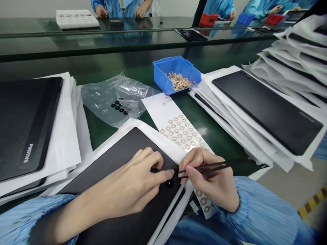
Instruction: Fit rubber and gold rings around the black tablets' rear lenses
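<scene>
A black tablet back cover (122, 153) lies slanted on white wrapping sheet (109, 146) in front of me. My left hand (138, 183) rests over it, holding nothing, some fingers curled and one stretched toward the cover's corner near a round black hole (169, 183). My right hand (209, 180) grips black tweezers (237, 162). Their tips meet the corner right beside my left fingertip; whether anything small sits between them I cannot tell. Partly under my right hand runs a white sheet with rows of ring-shaped stickers (182, 128).
Behind are a clear plastic bag (102, 98) with black rings (117, 108) and a blue bin (163, 80) of tan rings (180, 81). Wrapped tablet covers are stacked at left (28, 126) and right (270, 109). People in blue work across the bench (117, 47).
</scene>
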A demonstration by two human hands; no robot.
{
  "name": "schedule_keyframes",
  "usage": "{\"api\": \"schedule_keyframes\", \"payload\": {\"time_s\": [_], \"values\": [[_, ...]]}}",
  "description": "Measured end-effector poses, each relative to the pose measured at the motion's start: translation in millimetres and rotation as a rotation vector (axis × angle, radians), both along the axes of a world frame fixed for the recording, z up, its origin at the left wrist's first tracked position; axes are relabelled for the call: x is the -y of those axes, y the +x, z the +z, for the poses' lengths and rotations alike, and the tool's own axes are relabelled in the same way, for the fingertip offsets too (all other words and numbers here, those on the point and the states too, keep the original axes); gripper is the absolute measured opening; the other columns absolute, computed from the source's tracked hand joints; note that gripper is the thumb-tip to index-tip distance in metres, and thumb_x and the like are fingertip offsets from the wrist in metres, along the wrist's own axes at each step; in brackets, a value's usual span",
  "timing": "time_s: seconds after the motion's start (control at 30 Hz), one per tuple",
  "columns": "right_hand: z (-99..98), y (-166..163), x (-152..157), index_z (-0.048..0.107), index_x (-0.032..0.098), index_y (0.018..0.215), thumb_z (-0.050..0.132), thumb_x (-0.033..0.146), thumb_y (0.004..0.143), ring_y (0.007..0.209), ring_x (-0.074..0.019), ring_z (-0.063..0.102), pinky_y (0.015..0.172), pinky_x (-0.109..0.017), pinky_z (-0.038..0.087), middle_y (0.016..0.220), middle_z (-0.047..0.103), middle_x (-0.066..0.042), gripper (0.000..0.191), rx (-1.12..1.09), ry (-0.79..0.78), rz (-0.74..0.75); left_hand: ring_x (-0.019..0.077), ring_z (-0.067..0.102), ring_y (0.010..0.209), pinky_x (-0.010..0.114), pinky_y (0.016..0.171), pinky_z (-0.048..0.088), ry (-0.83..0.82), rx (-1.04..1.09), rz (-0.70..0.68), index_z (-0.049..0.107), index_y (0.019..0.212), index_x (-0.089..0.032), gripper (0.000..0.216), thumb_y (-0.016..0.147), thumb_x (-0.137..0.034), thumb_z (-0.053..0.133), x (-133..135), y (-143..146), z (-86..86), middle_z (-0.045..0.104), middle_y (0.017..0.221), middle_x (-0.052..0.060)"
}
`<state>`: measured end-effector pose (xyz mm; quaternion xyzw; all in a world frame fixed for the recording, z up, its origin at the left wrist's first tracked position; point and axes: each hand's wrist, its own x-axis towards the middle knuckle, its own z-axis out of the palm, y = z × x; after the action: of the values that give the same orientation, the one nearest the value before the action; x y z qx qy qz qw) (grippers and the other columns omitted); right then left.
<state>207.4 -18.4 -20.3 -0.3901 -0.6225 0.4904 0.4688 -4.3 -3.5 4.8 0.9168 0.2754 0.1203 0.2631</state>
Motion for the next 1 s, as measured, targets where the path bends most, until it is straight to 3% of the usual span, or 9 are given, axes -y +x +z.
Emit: {"api": "schedule_keyframes", "payload": {"time_s": [0.33,0.57,1.0], "values": [[-3.2,-5.4,5.0,0.053,0.017,0.07,0.058,0.005,0.077,0.053,-0.0101,0.063,0.048,-0.02,0.057,0.071,0.057,0.0,0.015,0.03,0.048,-0.121,0.019,0.04,0.087,0.03,0.07,0.04,0.0,-0.022,-0.006,0.05,0.117,-0.02,0.032,0.089,-0.008,0.039,-0.2,0.0,-1.4,0.04,0.093,0.006],[-3.1,0.0,1.2,0.05,0.017,0.072,0.057,0.01,0.081,0.055,-0.0117,0.065,0.05,-0.022,0.058,0.073,0.059,0.0,0.013,-0.052,-0.056,-0.016,0.019,0.04,0.087,0.03,0.072,0.039,-0.01,-0.014,0.001,0.052,0.115,-0.02,0.032,0.089,-0.007,0.04,0.3,-0.4,0.9,0.041,0.093,0.006],[-1.8,1.7,-0.7,0.05,0.017,0.072,0.057,0.01,0.081,0.055,-0.0109,0.065,0.05,-0.022,0.056,0.076,0.059,-0.001,0.014,-0.042,-0.051,0.048,0.0194,0.039,0.085,0.03,0.07,0.038,-0.002,-0.031,0.001,0.053,0.113,-0.019,0.03,0.09,-0.009,0.038,-1.2,1.1,1.0,0.041,0.092,0.006]]}}
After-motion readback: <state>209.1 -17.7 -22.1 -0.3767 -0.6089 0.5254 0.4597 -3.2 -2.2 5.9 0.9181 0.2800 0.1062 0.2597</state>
